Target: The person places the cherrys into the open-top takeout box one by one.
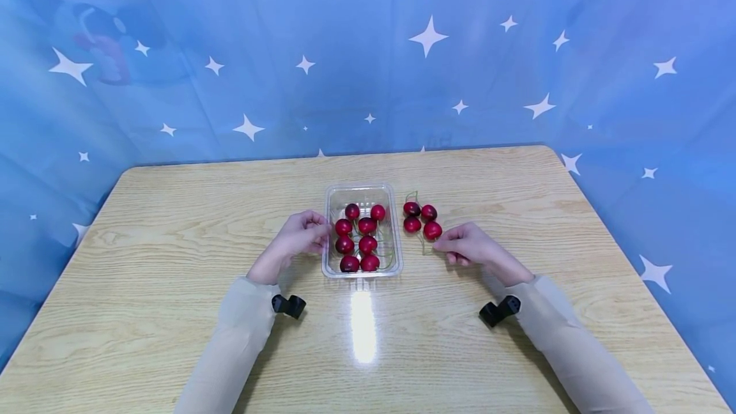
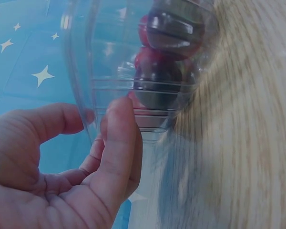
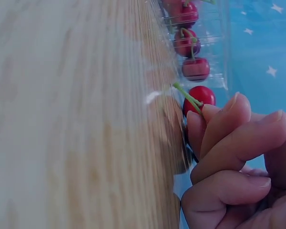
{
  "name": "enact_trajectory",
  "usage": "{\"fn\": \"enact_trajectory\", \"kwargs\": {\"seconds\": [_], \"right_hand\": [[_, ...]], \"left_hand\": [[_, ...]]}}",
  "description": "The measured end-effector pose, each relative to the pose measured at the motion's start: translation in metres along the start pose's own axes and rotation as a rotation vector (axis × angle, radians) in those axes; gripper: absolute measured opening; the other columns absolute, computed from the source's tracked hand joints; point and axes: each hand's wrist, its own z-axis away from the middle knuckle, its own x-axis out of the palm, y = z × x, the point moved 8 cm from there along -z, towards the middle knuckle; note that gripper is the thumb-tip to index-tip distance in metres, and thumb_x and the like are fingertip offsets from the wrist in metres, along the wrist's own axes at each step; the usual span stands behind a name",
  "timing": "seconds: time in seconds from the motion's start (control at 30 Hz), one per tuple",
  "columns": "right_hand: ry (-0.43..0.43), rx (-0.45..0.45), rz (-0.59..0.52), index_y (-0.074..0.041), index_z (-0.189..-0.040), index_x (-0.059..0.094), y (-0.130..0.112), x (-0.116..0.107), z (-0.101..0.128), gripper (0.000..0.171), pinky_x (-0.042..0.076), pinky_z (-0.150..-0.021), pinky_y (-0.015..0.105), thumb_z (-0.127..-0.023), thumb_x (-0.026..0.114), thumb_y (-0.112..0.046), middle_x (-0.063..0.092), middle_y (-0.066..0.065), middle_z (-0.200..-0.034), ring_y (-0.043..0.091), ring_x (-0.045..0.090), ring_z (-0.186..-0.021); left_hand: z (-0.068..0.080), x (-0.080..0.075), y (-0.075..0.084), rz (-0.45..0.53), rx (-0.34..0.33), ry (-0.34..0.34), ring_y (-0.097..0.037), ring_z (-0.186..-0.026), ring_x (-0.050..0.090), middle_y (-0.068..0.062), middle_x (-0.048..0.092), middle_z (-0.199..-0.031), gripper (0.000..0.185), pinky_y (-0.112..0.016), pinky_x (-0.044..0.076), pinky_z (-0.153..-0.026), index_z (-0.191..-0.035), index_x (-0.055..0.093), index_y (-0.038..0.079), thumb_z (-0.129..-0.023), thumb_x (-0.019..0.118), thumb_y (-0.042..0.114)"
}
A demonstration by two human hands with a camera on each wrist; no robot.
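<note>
A clear plastic box holds several dark red cherries, stacked roughly in two columns. My left hand pinches the box's left rim, its thumb and fingers on either side of the plastic wall. To the right of the box, several cherries lie close together on the table. My right hand is at the nearest right cherry, with thumb and fingertips pinched at its stem side. A green stem shows beside those fingertips, which partly hide the cherry in the right wrist view.
The light wood table has rounded far corners. Behind and around it hangs a blue cloth with white stars. Black wrist cameras sit on both sleeves. A bright light reflection lies on the wood in front of the box.
</note>
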Motion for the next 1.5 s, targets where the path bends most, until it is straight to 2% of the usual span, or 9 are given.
{"fn": "enact_trajectory", "kwargs": {"seconds": [0.23,0.6,0.83,1.2,1.5], "right_hand": [[-0.037,0.017,-0.051,0.003,-0.083,0.063,0.001,0.004,0.002,0.018,0.030,-0.038,0.012,-0.092,0.056,-0.011,0.053,-0.003,-0.053,0.002,0.039,-0.040],[-0.075,-0.022,-0.132,0.002,-0.081,0.058,-0.005,0.003,0.006,0.020,0.027,-0.037,0.013,-0.094,0.054,-0.012,0.050,-0.003,-0.054,0.002,0.038,-0.039],[-0.076,-0.028,-0.127,0.005,-0.088,0.057,-0.009,0.002,0.006,0.020,0.030,-0.038,0.013,-0.095,0.053,-0.013,0.050,-0.003,-0.055,0.002,0.040,-0.041],[-0.081,-0.030,-0.111,0.004,-0.089,0.057,-0.017,0.000,0.009,0.019,0.029,-0.038,0.013,-0.095,0.053,-0.013,0.049,-0.003,-0.056,0.002,0.039,-0.042],[-0.082,-0.059,-0.108,0.006,-0.090,0.058,-0.027,-0.002,0.013,0.018,0.027,-0.039,0.014,-0.095,0.053,-0.011,0.049,-0.002,-0.057,0.003,0.038,-0.043]], "left_hand": [[0.000,0.000,-0.001,-0.008,-0.005,0.008,-0.013,-0.064,0.058,-0.009,0.057,-0.080,0.017,-0.023,0.055,-0.059,-0.105,0.050,-0.006,-0.091,0.053,0.003],[0.000,0.000,0.000,-0.013,-0.011,0.010,-0.013,-0.064,0.058,-0.010,0.057,-0.081,0.017,-0.023,0.055,-0.059,-0.105,0.049,-0.006,-0.091,0.053,0.004],[-0.002,-0.001,-0.002,-0.021,-0.019,0.013,-0.013,-0.065,0.057,-0.010,0.057,-0.082,0.018,-0.024,0.056,-0.061,-0.105,0.049,-0.005,-0.091,0.054,0.004],[-0.003,-0.001,-0.003,-0.017,-0.026,0.012,-0.013,-0.066,0.058,-0.009,0.057,-0.083,0.018,-0.024,0.056,-0.061,-0.106,0.049,-0.005,-0.091,0.053,0.004],[-0.004,-0.001,-0.002,-0.005,-0.005,0.002,-0.011,-0.065,0.058,-0.010,0.058,-0.083,0.018,-0.025,0.056,-0.062,-0.106,0.048,-0.007,-0.092,0.052,0.003]]}}
